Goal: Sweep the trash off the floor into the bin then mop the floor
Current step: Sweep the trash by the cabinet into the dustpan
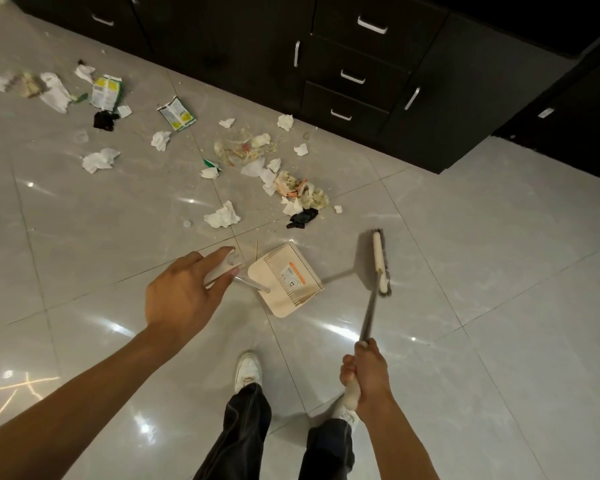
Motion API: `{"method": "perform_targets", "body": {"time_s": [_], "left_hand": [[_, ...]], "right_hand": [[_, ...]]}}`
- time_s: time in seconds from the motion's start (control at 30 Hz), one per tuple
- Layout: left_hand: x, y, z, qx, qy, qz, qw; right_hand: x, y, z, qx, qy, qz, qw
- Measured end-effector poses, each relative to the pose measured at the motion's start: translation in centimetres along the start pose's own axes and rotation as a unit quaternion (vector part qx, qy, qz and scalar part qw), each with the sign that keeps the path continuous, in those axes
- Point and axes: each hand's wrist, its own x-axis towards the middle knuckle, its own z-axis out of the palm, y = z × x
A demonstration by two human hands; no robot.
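Sweeping is barely begun, I judge: my left hand [184, 292] holds the cream plastic dustpan [286, 280] by its handle, my right hand [364, 375] grips the grey-handled white broom [378, 258], and the scattered paper-and-food trash [291, 188] lies farther off, left, so the broom must reach past it and pull near.

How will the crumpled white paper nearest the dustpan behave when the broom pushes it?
The crumpled paper looks thin and airy, so it is probably light and may skid on the glossy floor. Being soft, it would likely flatten under the broom rather than roll.
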Motion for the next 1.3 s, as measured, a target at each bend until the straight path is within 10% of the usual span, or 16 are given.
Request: {"method": "perform_targets", "body": {"time_s": [1.3], "left_hand": [[26.3,-5.7,-4.4,0.047,0.011,-0.108,0.993]], "right_hand": [[5.0,-16.3,25.1,-0.016,-0.097,0.019,0.995]]}}
